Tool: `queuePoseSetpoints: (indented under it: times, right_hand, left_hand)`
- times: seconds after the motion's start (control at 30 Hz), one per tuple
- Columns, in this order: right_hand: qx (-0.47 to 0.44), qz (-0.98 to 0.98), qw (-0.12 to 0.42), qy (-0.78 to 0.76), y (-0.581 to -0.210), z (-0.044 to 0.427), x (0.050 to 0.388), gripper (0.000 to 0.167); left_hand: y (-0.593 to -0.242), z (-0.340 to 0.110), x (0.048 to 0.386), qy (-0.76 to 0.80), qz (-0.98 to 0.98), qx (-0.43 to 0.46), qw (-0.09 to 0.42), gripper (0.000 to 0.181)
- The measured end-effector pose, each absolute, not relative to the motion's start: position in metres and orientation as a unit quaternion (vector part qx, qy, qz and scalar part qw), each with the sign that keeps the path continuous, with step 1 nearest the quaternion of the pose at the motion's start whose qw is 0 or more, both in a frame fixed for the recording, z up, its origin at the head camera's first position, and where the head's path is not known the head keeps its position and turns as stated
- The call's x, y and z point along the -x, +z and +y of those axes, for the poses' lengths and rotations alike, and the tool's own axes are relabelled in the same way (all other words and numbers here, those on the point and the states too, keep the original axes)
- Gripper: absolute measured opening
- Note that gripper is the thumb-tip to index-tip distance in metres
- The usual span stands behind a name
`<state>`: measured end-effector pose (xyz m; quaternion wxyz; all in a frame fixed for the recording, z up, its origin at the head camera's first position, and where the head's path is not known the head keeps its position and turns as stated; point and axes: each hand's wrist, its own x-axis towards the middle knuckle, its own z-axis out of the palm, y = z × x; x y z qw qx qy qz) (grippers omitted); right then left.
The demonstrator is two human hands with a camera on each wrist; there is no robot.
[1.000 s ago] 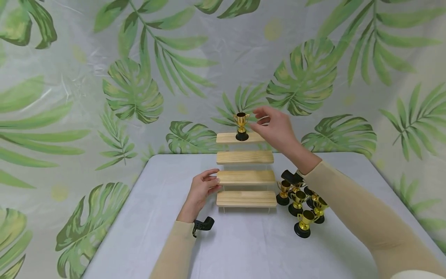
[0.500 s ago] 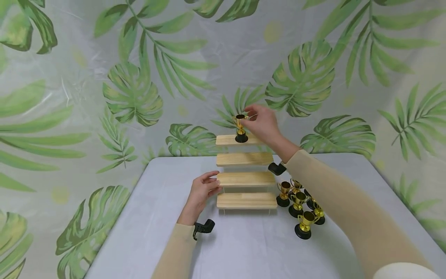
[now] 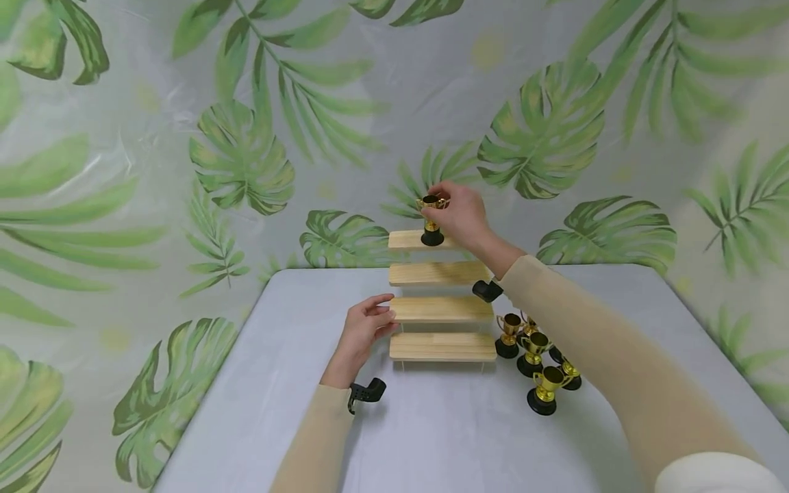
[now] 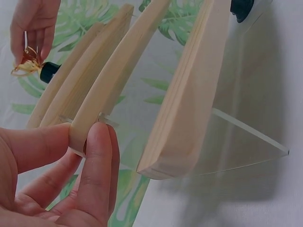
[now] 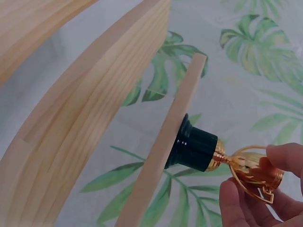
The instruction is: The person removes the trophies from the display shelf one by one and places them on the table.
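Note:
A small gold trophy cup (image 3: 432,236) with a black base stands upright on the top step of a tiered wooden stand (image 3: 440,311). My right hand (image 3: 462,213) pinches its cup by thumb and fingers. In the right wrist view the trophy's black base (image 5: 194,146) meets the top board. My left hand (image 3: 362,332) grips the left end of the third board from the top. The left wrist view shows the thumb and fingers (image 4: 97,165) pinching that board's end (image 4: 78,142).
Several more gold trophies (image 3: 545,390) with black bases stand on the white-covered table (image 3: 246,411), right of the stand and partly behind the right sleeve. A leaf-patterned cloth (image 3: 345,137) hangs behind. Clear supports (image 4: 251,130) carry the boards.
My right hand has moved left from beside the trophy and taken hold of its cup. My left hand keeps its grip on the board. The view has shifted slightly.

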<state>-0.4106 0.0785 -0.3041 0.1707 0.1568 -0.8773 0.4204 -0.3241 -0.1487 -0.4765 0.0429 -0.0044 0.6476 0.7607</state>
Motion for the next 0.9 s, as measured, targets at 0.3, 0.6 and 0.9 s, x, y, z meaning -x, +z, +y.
queuePoseSetpoints:
  times: [0.3,0.6,0.9]
  right_hand:
    - [-0.172,-0.876,0.183,0.412,-0.294,0.085,0.399,0.036]
    - [-0.215,-0.874,0.203,0.385,-0.289,0.1,0.378,0.031]
    - [-0.229,-0.869,0.195,0.391,-0.289,0.121,0.349,0.031]
  left_hand:
    - [-0.474,-0.147,0.327,0.76,0.648,0.016,0.043,0.041]
    - [-0.479,-0.144,0.326,0.764,0.644,0.012,0.045,0.04]
    - [-0.476,-0.145,0.327,0.769,0.638,0.007,0.034,0.037]
